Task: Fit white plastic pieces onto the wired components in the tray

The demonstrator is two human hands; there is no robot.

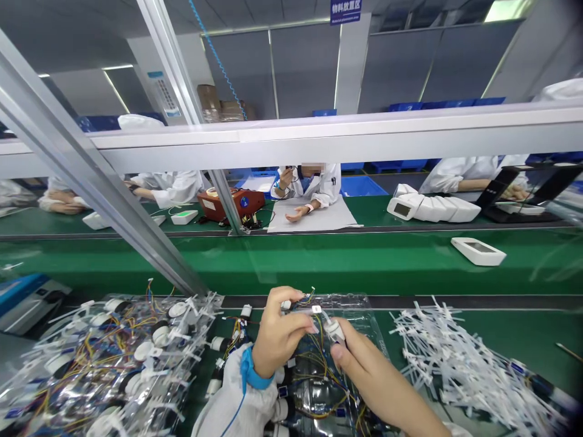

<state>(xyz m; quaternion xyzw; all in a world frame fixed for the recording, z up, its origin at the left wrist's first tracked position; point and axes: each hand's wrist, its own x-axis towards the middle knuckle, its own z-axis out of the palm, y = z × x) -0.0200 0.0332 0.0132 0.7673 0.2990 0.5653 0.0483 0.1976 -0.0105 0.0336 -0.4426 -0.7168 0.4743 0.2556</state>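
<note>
My left hand (279,337) is closed in a pinch on a small white part with thin coloured wires (314,311), held above a clear plastic tray (359,315). My right hand (364,367) pinches a small white cylindrical piece (334,329) on the same wire bundle, fingertips nearly touching the left hand's. A white sleeve and blue wrist strap (249,371) cover my left wrist. Beneath both hands lie more yellow, red and black wires with small parts.
A heap of wired white parts (113,352) fills the left. A pile of white cable ties (460,358) lies at right. Beyond runs a green conveyor belt (319,261) carrying a white device (478,250). People in white coats work opposite. A slanted metal bar (104,194) crosses at left.
</note>
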